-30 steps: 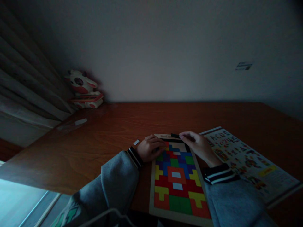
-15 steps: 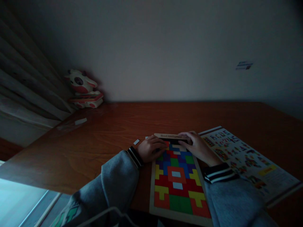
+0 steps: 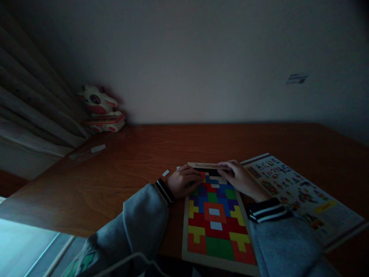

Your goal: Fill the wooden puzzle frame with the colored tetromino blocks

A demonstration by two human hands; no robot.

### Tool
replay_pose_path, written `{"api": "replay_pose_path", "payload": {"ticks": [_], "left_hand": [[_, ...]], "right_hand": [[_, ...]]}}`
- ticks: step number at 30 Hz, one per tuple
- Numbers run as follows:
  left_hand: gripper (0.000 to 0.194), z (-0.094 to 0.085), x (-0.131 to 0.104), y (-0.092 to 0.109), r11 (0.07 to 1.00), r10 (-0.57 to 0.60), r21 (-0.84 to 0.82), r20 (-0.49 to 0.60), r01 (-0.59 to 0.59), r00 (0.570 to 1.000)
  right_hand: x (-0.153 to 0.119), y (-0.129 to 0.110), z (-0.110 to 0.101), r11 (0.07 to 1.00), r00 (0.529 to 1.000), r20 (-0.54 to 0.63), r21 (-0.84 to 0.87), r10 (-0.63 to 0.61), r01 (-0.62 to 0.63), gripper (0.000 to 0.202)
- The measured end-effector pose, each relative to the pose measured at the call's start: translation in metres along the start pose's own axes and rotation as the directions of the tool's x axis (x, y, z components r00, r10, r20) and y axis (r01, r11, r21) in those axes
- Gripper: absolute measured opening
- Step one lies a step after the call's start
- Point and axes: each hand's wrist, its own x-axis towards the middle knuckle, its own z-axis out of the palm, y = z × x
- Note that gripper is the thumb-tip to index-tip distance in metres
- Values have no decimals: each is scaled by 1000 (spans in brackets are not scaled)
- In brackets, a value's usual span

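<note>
A wooden-framed puzzle board lies on the brown table, filled with red, green, yellow, blue, purple and orange block pieces. Dark bare base shows in a strip near its far end. My left hand rests over the board's upper left edge, fingers bent onto the pieces; whether they grip one is hidden. My right hand lies at the upper right corner, fingers apart over the far rim, with no piece seen in it. One small white piece lies left of the board, and another shows partly behind my left hand.
A printed pattern sheet lies right of the board, partly under my right sleeve. A cow-shaped toy stands at the table's far left by the curtain. A pale strip lies in front of it.
My right thumb has lifted slightly from the dark strip at the far end of the board. My left hand has hardly moved.
</note>
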Motion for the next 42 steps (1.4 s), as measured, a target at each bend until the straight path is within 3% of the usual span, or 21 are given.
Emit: {"api": "replay_pose_path", "payload": {"ticks": [6,11,17,27,32,38,42], "left_hand": [[37,1,-1,4,999,24,-33,107,-20,994],[37,2,-2,6,999,22,-32,171,-17,985],[36,2,-2,4,1000,15,-24,176,-11,984],[35,3,-2,3,1000,22,-25,167,-18,986],[35,2,-3,2,999,32,-25,163,-28,986],[35,5,-2,5,999,47,-23,145,-44,988],[34,-7,-5,-7,1000,-1,26,70,-1,998]], "right_hand": [[0,-2,2,997,999,-28,-81,-15,12,29],[-1,0,-2,999,1000,25,-50,11,-10,34],[-2,2,-7,999,995,104,-32,7,-4,42],[0,0,-4,989,991,101,111,84,-95,34],[-1,-6,-9,996,994,81,54,71,-76,41],[-2,-11,-20,998,983,182,49,36,-45,33],[-2,-6,-21,998,977,208,42,47,-57,30]]}}
